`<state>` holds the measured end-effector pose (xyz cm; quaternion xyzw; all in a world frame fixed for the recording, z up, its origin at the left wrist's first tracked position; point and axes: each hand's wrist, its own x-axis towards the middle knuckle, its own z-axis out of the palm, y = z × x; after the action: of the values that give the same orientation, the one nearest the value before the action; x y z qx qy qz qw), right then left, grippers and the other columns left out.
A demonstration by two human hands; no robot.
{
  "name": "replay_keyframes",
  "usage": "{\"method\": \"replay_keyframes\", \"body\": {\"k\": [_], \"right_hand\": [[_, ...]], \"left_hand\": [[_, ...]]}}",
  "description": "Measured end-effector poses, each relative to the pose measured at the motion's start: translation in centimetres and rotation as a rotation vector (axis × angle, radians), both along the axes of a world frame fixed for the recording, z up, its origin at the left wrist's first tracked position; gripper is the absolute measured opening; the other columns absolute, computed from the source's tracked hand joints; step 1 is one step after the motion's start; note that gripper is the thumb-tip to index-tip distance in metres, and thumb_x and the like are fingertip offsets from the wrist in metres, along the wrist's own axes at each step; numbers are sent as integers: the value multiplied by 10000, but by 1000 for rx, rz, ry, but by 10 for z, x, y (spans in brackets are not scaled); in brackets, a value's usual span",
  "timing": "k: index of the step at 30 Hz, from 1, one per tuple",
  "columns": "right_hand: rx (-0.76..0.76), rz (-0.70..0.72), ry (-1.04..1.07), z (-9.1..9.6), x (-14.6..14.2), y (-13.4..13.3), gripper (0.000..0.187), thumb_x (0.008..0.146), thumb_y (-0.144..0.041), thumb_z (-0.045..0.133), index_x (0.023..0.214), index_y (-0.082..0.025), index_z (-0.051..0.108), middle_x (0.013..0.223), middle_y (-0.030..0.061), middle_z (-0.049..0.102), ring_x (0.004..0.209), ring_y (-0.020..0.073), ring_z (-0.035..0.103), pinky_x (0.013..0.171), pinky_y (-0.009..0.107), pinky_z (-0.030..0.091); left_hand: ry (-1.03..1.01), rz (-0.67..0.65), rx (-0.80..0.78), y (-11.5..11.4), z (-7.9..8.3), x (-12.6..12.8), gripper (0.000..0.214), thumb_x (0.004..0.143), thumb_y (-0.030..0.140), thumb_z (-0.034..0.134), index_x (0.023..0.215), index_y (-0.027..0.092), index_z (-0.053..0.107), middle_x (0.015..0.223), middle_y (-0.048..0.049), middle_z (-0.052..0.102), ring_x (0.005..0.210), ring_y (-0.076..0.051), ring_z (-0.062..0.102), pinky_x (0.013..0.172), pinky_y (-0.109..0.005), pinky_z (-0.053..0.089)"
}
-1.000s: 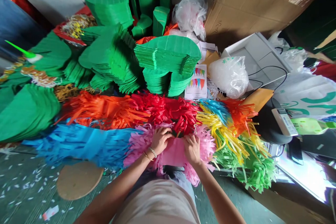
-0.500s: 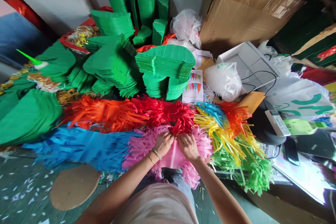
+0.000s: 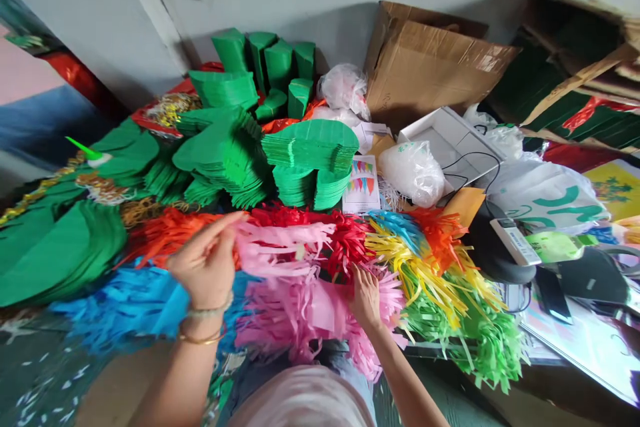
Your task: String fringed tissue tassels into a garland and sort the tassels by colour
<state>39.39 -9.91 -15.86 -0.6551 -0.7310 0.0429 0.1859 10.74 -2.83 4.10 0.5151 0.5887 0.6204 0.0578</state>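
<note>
My left hand (image 3: 205,270), with bracelets at its wrist, is raised over the blue and orange fringes. Its fingers are closed on one end of a pink fringed tissue paper (image 3: 285,247), whose loose strips trail to the right above the pile. On the right side of the pink fringed paper pile (image 3: 320,310) lies my right hand (image 3: 367,297), fingers stretched and slightly apart, close to the red fringed paper (image 3: 350,237). Blue fringed paper (image 3: 135,307) spreads below my left hand, and orange fringed paper (image 3: 165,233) is behind it.
Stacks of green cut paper (image 3: 310,147) stand at the back left. Yellow strips (image 3: 425,267) and green fringe (image 3: 495,340) lie right of the pink pile. Farther back are a plastic bag (image 3: 415,173), a white box (image 3: 450,140) and a cardboard box (image 3: 430,67). A phone (image 3: 553,293) lies at right.
My hands were together at the top of the pink pile; the left has moved up and left with a pink fringed paper. The right has shifted slightly down. The view has tilted upward.
</note>
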Motion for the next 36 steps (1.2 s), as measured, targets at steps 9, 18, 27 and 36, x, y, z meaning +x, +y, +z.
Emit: {"method": "replay_keyframes", "body": {"k": [9, 18, 27, 36], "right_hand": [[193, -138, 314, 122, -4, 22, 244, 933, -264, 468, 1126, -199, 604, 1034, 106, 646, 967, 269, 565, 861, 426, 433], [-321, 308, 1128, 211, -46, 13, 290, 859, -457, 647, 994, -204, 693, 886, 37, 685, 836, 194, 624, 789, 305, 486], [-342, 29, 1415, 182, -60, 6, 270, 786, -441, 719, 741, -179, 673, 684, 0, 635, 628, 128, 544, 614, 234, 426], [-222, -15, 1272, 171, -79, -1, 282, 820, -464, 662, 817, -182, 649, 761, 15, 622, 702, 151, 544, 653, 248, 445]], "left_hand": [[580, -580, 236, -23, 5, 19, 342, 860, 63, 595, 1081, 300, 705, 1048, 0, 755, 894, -158, 728, 816, -269, 594], [425, -711, 322, -23, -1, 65, 270, 924, 143, 537, 1095, 291, 685, 1031, -15, 760, 941, -171, 717, 833, -319, 593], [-103, -894, -268, -36, -18, 70, 159, 918, 232, 540, 1061, 216, 605, 1086, -84, 731, 1023, -226, 691, 844, -342, 580], [-396, -800, -490, -40, -33, 77, 197, 854, 337, 646, 972, 208, 736, 1036, -72, 756, 971, -246, 712, 871, -359, 584]]}}
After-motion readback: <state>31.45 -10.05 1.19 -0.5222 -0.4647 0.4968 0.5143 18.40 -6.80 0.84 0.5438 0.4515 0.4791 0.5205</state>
